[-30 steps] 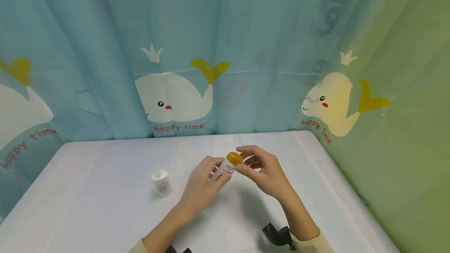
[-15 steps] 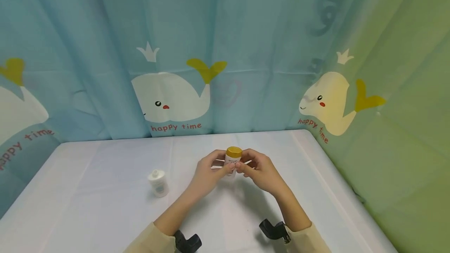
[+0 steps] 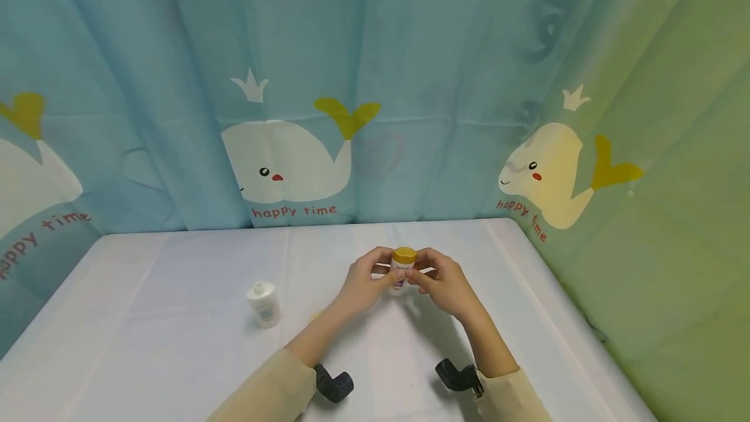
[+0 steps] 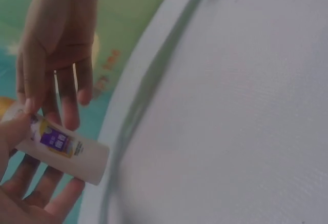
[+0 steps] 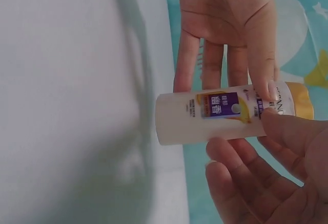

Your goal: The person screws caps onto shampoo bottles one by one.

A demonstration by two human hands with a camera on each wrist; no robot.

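Both hands hold a small white bottle point(image 3: 400, 277) with a gold cap and a purple-and-yellow label, raised over the table. My left hand point(image 3: 364, 286) grips its left side with thumb in front and fingers behind. On the other side, my right hand point(image 3: 443, 284) pinches it the same way, the two thumbs close together below the cap. In the right wrist view the bottle point(image 5: 205, 114) shows its label towards the camera. A second white bottle point(image 3: 265, 306), with a short nozzle on top, stands on the table left of my left forearm.
Behind my left forearm a small yellowish thing point(image 3: 315, 316) peeks out, mostly hidden. The white-covered table point(image 3: 176, 344) ends at a hanging blue and green curtain point(image 3: 410, 83) printed with whales. A black camera mount point(image 3: 459, 378) sits on the right wrist.
The held bottle has gone from tilted to roughly upright and shifted right. My right hand has moved from the cap down to the body. The small yellowish thing has come into view.
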